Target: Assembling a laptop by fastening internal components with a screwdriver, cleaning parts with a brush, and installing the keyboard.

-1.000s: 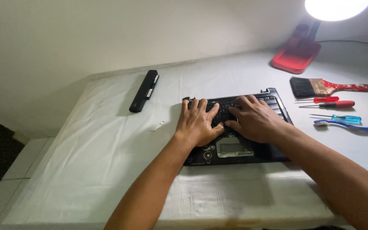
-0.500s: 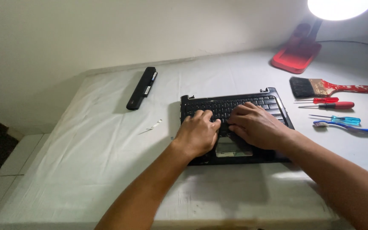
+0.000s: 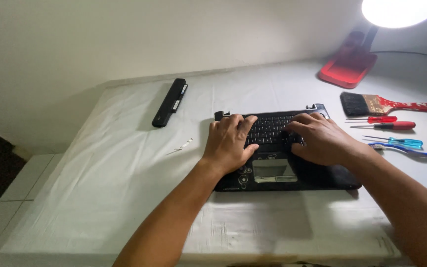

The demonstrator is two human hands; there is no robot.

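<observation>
Black laptop base (image 3: 282,168) with keyboard (image 3: 272,129) and silver touchpad (image 3: 274,170), lying flat on a white cloth-covered table (image 3: 124,198), directly under both hands. Left hand (image 3: 231,143): palm down, fingers spread and extended, resting on the left part of the keyboard and palm rest; grasping nothing. Right hand (image 3: 320,139): palm down, fingers slightly curled, tips on the right keys, wrist over the right palm rest; grasping nothing. The touchpad shows in the gap between the two wrists. Small pale sliver (image 3: 183,147), lying on the cloth just left of the left hand, apart from the base. Long black battery bar (image 3: 169,102), set diagonally farther left and beyond the left hand, well apart from it. To the right of the right hand, a row of tools: a paintbrush (image 3: 386,104) with dark bristles and red handle farthest off, then two red-handled screwdrivers (image 3: 381,122), a blue-handled screwdriver (image 3: 396,142), and a blue slender tool (image 3: 411,152) nearest the right forearm. Red-based desk lamp (image 3: 352,64), lit, beyond the right hand, by the wall.
</observation>
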